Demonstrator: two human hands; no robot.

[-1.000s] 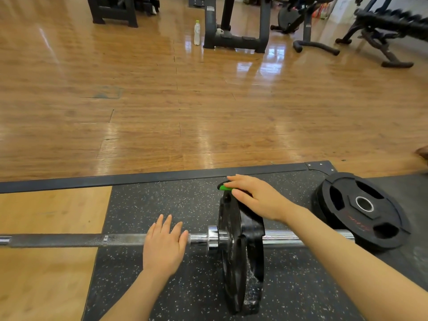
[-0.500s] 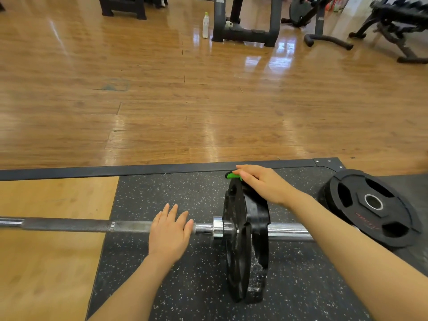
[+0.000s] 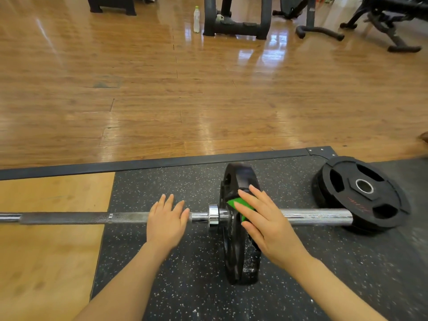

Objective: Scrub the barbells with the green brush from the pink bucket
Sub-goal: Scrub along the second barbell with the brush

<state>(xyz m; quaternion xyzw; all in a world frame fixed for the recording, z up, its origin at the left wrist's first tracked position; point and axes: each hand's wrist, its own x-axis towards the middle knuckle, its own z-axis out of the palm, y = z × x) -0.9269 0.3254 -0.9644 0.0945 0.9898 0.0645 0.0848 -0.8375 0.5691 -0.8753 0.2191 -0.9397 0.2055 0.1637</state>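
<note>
While my left hand (image 3: 167, 222) rests flat on the barbell (image 3: 81, 217), my right hand (image 3: 266, 224) presses the green brush (image 3: 238, 205) with straight fingers against the upright plate (image 3: 239, 177).

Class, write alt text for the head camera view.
A right hand presses a green brush against the upright weight plate on a barbell, while the left hand rests flat on the bar. A second plate lies on the speckled mat.
</note>
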